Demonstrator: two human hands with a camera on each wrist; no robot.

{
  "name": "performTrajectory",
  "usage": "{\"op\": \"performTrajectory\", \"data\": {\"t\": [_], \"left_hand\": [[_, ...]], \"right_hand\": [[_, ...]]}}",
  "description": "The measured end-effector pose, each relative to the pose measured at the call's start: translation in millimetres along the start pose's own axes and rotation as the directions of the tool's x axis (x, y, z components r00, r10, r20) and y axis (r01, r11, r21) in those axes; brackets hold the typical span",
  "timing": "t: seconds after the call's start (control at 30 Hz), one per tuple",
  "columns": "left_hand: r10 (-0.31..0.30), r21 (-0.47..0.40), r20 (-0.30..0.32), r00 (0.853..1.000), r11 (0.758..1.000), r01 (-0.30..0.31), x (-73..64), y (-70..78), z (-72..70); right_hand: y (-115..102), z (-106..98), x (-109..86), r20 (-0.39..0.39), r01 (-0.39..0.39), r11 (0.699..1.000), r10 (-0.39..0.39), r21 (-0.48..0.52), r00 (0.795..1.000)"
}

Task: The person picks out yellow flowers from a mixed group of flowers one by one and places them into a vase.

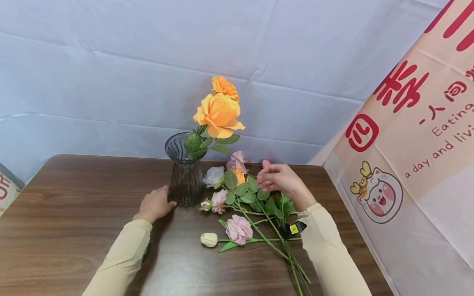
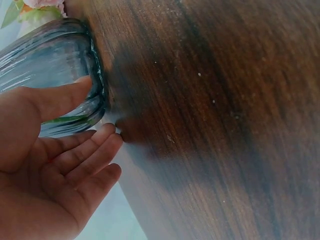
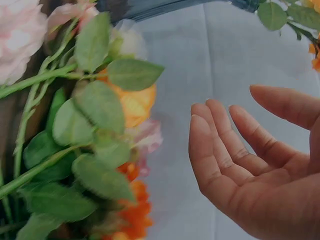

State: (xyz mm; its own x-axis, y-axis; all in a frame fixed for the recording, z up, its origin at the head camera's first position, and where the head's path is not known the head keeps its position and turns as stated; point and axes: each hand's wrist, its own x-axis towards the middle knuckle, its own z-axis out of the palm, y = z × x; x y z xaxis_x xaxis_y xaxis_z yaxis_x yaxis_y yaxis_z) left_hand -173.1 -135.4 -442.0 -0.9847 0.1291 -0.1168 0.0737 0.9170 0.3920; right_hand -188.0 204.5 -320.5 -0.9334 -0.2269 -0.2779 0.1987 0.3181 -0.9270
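Observation:
A ribbed grey glass vase [image 1: 187, 181] stands upright at the table's back, holding a large orange rose [image 1: 219, 115] and a ruffled orange flower [image 1: 225, 87]. My left hand [image 1: 155, 204] is at the vase's lower left side, its thumb at the base. In the left wrist view that thumb lies across the glass [image 2: 65, 55], and the other fingers are loosely bent beside it. My right hand [image 1: 279, 181] hovers over the back of the loose flowers, holding nothing. Its fingers are spread and gently bent in the right wrist view, apart from the green leaves [image 3: 95, 110].
On the brown wooden table [image 1: 74, 213] lie a pink carnation-like flower [image 1: 239, 229], a cream tulip [image 1: 209, 239], a white flower [image 1: 214, 177], small pink blooms [image 1: 219, 201] and several crossing green stems [image 1: 275, 246]. A pale cloth [image 1: 111, 82] hangs behind, with a printed banner [image 1: 407, 135] at right.

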Motion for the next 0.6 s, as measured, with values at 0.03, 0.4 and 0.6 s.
{"op": "performTrajectory", "data": {"t": [0.03,0.4,0.6], "left_hand": [[0.002,-0.001,-0.002,1.000,1.000,-0.002,-0.3,0.1,-0.3],[0.005,-0.003,-0.002,1.000,1.000,-0.005,-1.8,2.0,-1.5],[0.004,-0.004,0.000,1.000,1.000,-0.004,-2.4,2.8,-3.1]], "right_hand": [[3.6,-1.8,-0.6,0.000,0.000,1.000,0.000,-0.002,1.000],[40.0,-19.3,-14.0,-0.072,-0.074,0.996,0.070,-0.053,0.995],[59.1,-29.3,-22.8,-0.090,-0.107,0.993,0.102,-0.050,0.991]]}}
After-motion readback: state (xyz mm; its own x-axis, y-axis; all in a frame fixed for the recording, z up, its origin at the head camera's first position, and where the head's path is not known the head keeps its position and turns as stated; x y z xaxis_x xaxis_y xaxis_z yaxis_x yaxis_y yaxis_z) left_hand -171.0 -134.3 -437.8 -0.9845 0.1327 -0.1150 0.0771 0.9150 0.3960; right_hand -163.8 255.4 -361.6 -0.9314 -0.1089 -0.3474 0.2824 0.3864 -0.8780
